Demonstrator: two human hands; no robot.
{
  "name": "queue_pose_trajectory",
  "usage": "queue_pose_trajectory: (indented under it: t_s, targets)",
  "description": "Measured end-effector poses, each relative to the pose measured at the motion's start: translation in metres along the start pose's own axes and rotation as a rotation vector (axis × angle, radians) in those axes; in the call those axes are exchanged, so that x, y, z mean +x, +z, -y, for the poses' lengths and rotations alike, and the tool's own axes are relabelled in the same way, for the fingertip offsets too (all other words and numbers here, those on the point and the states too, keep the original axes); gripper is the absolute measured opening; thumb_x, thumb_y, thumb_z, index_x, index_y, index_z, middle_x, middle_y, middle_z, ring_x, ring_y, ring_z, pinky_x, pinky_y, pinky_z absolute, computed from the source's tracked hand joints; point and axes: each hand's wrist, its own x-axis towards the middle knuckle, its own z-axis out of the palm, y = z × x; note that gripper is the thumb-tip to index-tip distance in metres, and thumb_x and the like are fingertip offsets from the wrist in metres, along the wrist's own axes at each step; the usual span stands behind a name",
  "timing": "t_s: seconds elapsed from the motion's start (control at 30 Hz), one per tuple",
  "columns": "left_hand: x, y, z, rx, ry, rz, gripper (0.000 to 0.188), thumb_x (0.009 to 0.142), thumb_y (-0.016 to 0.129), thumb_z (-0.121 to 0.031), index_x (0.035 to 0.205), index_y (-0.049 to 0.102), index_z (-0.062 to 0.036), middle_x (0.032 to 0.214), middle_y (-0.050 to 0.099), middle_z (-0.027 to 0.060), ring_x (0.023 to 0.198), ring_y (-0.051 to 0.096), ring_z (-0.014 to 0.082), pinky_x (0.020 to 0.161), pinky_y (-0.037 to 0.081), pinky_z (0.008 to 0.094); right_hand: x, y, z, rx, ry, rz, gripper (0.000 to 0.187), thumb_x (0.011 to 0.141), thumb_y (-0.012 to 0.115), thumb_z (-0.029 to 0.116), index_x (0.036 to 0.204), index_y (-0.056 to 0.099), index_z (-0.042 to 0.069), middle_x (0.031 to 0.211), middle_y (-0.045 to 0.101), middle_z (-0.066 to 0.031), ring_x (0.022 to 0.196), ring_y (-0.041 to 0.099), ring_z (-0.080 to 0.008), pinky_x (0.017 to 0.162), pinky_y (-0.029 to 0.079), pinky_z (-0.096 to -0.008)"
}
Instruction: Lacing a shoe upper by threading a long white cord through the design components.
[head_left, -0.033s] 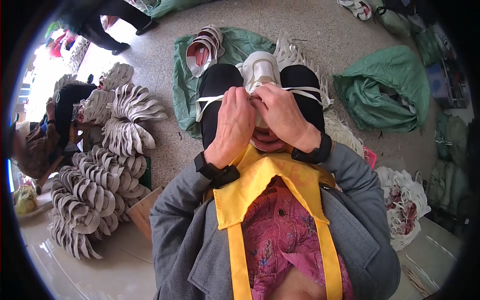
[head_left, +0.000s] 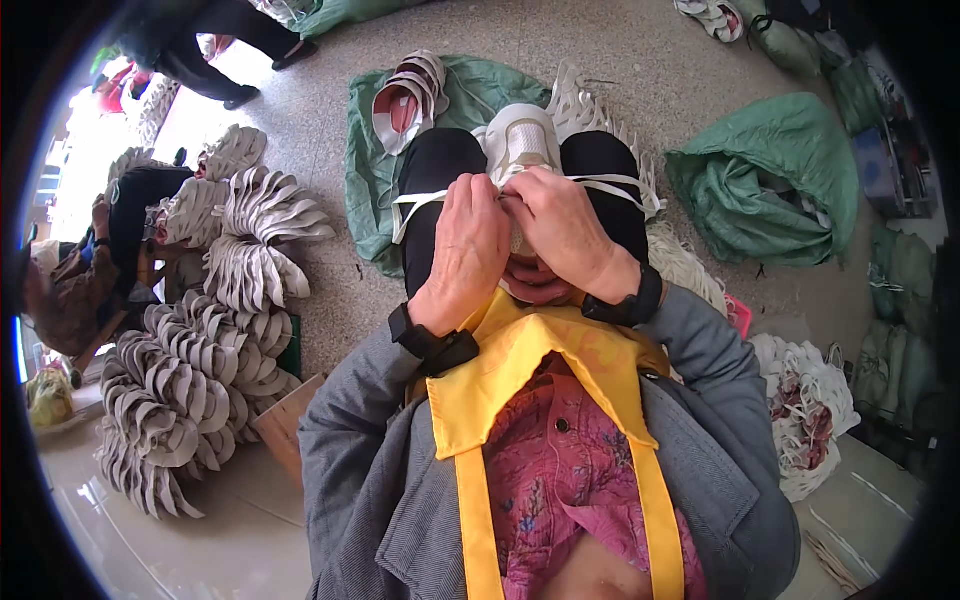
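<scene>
A white and beige shoe upper (head_left: 524, 138) is held between my knees, its toe pointing away from me and its pink-lined opening toward my apron. My left hand (head_left: 466, 240) and my right hand (head_left: 566, 230) meet over its lacing area with fingers pinched on a white shoelace (head_left: 606, 181). One length of the lace loops out over my left knee, another over my right knee. My fingertips and the eyelets beneath them are mostly hidden by the hands.
Nested shoe uppers (head_left: 408, 98) lie on a green sack (head_left: 370, 190) ahead. Rows of grey-white uppers (head_left: 180, 385) are stacked at left, near another seated person. A green bag (head_left: 765, 175) stands at right, with a pile of laced uppers (head_left: 808, 410) nearer me.
</scene>
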Motion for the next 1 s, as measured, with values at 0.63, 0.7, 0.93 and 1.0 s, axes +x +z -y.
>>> queue_pose_trajectory:
  t_s: [0.63, 0.7, 0.93, 1.0]
  targets:
    - [0.017, -0.013, -0.03, -0.177, -0.039, 0.053, 0.016, 0.081, 0.067, 0.002, 0.092, 0.055, -0.0007, 0.079, 0.054, 0.0132, 0.073, 0.057, 0.0315, 0.065, 0.047, 0.0413, -0.019, -0.091, 0.0, 0.566, 0.401, 0.085, 0.012, 0.098, 0.062, 0.01, 0.091, 0.059, 0.001, 0.077, 0.055, 0.0055, 0.066, 0.049, 0.0009, 0.056, 0.04, -0.0185]
    - [0.022, -0.01, -0.033, -0.228, 0.028, 0.08, 0.02, 0.084, 0.068, 0.001, 0.101, 0.058, -0.0004, 0.076, 0.061, 0.0126, 0.068, 0.062, 0.0293, 0.061, 0.049, 0.0383, -0.01, -0.084, -0.002, 0.615, 0.366, 0.066, 0.014, 0.099, 0.062, 0.013, 0.092, 0.06, 0.001, 0.076, 0.055, 0.0049, 0.061, 0.049, 0.0005, 0.052, 0.04, -0.0187]
    - [0.028, 0.013, -0.038, -0.535, -0.147, 0.155, 0.021, 0.084, 0.066, 0.004, 0.102, 0.055, -0.0006, 0.077, 0.067, 0.0132, 0.07, 0.07, 0.027, 0.065, 0.054, 0.0351, 0.002, -0.087, -0.007, 0.796, 0.478, 0.11, 0.014, 0.096, 0.064, 0.012, 0.093, 0.063, -0.001, 0.07, 0.062, -0.0011, 0.055, 0.058, -0.0061, 0.048, 0.047, -0.0226]
    - [0.025, 0.011, -0.037, -0.493, -0.201, 0.208, 0.02, 0.084, 0.066, 0.004, 0.101, 0.056, -0.0008, 0.078, 0.068, 0.0131, 0.07, 0.071, 0.0255, 0.066, 0.054, 0.034, -0.001, -0.081, -0.014, 0.833, 0.464, 0.086, 0.014, 0.097, 0.063, 0.013, 0.094, 0.063, -0.001, 0.069, 0.061, -0.0008, 0.054, 0.057, -0.0061, 0.046, 0.046, -0.0219]
